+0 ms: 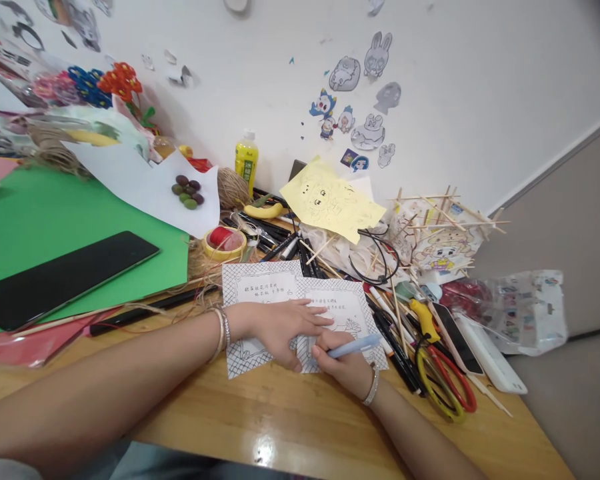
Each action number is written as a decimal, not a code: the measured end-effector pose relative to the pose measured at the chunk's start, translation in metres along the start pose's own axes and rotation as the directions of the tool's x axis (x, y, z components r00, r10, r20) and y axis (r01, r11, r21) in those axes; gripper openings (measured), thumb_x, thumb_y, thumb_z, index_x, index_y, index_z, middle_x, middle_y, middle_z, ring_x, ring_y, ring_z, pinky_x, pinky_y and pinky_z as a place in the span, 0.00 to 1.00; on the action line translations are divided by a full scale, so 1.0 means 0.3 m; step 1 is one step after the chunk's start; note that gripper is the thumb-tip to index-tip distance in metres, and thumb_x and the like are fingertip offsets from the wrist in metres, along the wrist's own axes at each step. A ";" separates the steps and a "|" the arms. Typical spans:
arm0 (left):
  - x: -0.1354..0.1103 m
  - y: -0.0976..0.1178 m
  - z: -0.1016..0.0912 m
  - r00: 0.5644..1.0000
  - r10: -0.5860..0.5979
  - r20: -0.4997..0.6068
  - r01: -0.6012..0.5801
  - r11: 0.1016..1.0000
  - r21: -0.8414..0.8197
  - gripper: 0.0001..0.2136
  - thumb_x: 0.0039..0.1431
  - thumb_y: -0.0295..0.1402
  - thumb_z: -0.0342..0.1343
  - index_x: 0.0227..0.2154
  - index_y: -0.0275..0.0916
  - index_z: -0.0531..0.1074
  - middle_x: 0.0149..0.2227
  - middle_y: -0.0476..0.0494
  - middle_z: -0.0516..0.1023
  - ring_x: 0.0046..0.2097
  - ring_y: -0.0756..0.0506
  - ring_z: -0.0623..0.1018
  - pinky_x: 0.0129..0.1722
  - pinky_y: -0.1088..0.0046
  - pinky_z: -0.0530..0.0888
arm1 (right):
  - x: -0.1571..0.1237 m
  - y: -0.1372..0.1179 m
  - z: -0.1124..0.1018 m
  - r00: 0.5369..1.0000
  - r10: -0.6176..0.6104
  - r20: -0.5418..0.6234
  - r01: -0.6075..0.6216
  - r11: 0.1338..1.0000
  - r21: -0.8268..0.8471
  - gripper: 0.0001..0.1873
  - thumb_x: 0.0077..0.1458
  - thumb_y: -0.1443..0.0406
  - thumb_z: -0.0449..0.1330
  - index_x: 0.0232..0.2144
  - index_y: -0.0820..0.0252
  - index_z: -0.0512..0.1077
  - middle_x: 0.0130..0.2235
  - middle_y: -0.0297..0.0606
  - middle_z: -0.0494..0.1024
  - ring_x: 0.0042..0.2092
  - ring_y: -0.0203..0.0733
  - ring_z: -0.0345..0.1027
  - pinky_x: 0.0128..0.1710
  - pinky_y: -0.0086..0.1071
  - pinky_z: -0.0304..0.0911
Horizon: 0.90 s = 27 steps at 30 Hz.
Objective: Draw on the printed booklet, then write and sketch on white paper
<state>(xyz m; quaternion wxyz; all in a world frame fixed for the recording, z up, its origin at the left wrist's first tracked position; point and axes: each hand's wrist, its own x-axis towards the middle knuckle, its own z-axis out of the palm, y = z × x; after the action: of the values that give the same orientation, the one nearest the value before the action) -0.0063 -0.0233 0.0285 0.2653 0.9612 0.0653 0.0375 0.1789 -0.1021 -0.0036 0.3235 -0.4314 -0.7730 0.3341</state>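
Two white paper cards with crosshatched borders, handwritten characters and line drawings lie side by side near the table's front: a left card (240,347) and a right card (353,293). My left hand (283,325) rests flat across both, fingers spread, hiding part of the drawings. A light blue pen (355,345) is gripped in my right hand (344,368), which lies on the lower part of the right card. The pen's tip is hidden behind my fingers.
Scissors (445,383), markers (395,360) and a phone (457,339) crowd the right. Behind the cards are a yellow drawing (330,200), a tape roll (224,243) and a bottle (247,160). Leftward, a large black phone (65,280) lies on green paper (80,220).
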 end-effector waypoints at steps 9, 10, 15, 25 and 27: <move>0.004 -0.004 0.004 1.000 -0.008 0.003 0.008 1.000 -0.006 0.41 0.48 0.40 0.64 0.63 0.33 0.56 0.65 0.32 0.54 0.67 0.35 0.50 0.64 0.51 0.43 | 0.007 -0.018 -0.005 0.999 -0.022 0.036 0.021 1.000 0.016 0.21 0.55 0.63 0.52 0.15 0.56 0.48 0.17 0.25 0.52 0.22 0.33 0.49 0.24 0.30 0.48; 0.004 -0.005 0.005 1.000 -0.005 0.001 0.005 1.000 -0.004 0.40 0.48 0.41 0.64 0.63 0.34 0.56 0.66 0.33 0.54 0.67 0.35 0.50 0.64 0.50 0.43 | 0.008 -0.020 -0.005 0.999 -0.017 0.035 0.016 1.000 0.021 0.21 0.55 0.62 0.52 0.15 0.55 0.48 0.17 0.25 0.52 0.22 0.33 0.48 0.23 0.30 0.48; 0.003 -0.008 0.006 1.000 0.002 0.001 -0.002 1.000 -0.003 0.39 0.48 0.41 0.63 0.63 0.36 0.57 0.66 0.35 0.54 0.67 0.35 0.50 0.64 0.50 0.44 | 0.008 -0.024 -0.006 0.999 -0.019 0.033 0.019 1.000 0.016 0.23 0.56 0.60 0.52 0.14 0.56 0.49 0.17 0.26 0.54 0.22 0.33 0.48 0.23 0.30 0.48; 0.003 -0.013 0.010 1.000 0.003 -0.010 -0.003 1.000 -0.010 0.41 0.47 0.42 0.63 0.63 0.36 0.55 0.66 0.35 0.55 0.67 0.34 0.50 0.64 0.49 0.43 | -0.001 -0.015 -0.004 0.999 0.044 0.025 -0.046 0.996 0.072 0.23 0.55 0.57 0.54 0.14 0.56 0.51 0.17 0.27 0.55 0.22 0.33 0.51 0.23 0.30 0.51; 0.003 -0.012 0.009 1.000 0.002 -0.008 -0.002 1.000 -0.012 0.40 0.47 0.41 0.63 0.63 0.37 0.56 0.66 0.36 0.55 0.67 0.34 0.50 0.64 0.49 0.43 | -0.003 -0.019 -0.007 0.997 0.071 0.011 -0.072 0.993 0.090 0.22 0.55 0.56 0.55 0.15 0.56 0.55 0.17 0.27 0.58 0.22 0.34 0.53 0.23 0.30 0.52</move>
<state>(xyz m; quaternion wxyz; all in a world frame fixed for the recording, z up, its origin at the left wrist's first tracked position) -0.0055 -0.0214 0.0243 0.2709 0.9595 0.0651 0.0419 0.1781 -0.1046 0.0019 0.3277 -0.4424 -0.7424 0.3818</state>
